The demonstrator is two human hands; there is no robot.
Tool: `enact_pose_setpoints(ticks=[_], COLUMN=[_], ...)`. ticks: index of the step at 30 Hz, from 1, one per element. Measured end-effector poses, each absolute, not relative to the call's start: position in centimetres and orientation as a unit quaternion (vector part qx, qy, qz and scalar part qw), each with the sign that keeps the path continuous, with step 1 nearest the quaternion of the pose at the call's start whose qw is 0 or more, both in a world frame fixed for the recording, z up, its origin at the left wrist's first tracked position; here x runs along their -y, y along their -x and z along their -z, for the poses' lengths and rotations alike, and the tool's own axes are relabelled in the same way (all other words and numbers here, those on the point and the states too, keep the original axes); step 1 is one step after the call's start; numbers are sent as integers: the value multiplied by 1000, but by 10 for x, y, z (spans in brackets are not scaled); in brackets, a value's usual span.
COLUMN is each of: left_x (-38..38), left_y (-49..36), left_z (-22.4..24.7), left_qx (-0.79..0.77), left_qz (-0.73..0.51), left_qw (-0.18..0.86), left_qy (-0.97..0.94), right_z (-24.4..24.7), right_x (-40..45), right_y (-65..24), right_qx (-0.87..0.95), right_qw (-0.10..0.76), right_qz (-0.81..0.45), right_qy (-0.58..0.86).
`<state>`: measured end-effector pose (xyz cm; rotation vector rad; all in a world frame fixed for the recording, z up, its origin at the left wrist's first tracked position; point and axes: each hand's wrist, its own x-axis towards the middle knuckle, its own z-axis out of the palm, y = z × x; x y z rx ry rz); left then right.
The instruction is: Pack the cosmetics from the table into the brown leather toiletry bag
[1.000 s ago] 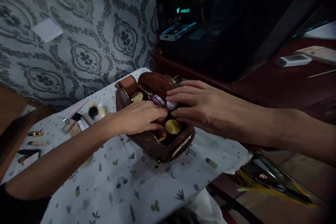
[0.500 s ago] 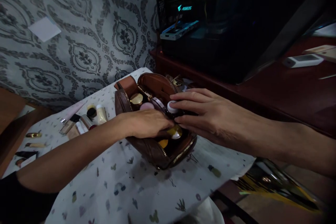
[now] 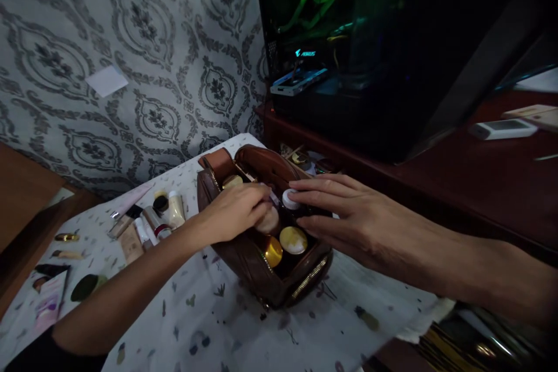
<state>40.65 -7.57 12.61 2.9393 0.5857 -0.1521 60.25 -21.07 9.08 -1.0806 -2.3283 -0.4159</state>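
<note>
My left hand (image 3: 239,212) curls at a pale round item (image 3: 268,222) inside the open brown bag (image 3: 246,270), grip unclear; my right hand (image 3: 353,212), fingers loosely spread by the white cap (image 3: 289,200), should press lightly.

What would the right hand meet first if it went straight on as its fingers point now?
The right hand would probably meet the left hand first. The white cap seems touched by, or just under, the right fingertips; depth is unclear.

Head view — near, facing forward, tilted down
</note>
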Motion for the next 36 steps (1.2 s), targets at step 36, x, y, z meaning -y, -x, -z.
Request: enact_pose_setpoints(ticks=[36], left_x=[77], left_y=[-400], left_z=[-153], left_qx=[-107], left_qz=[192], left_qw=[127], left_qy=[-967], right_z=[-83], right_x=[220], right_y=[-605], right_qx=[860], right_qw=[284], right_qz=[96], right_qy=[413])
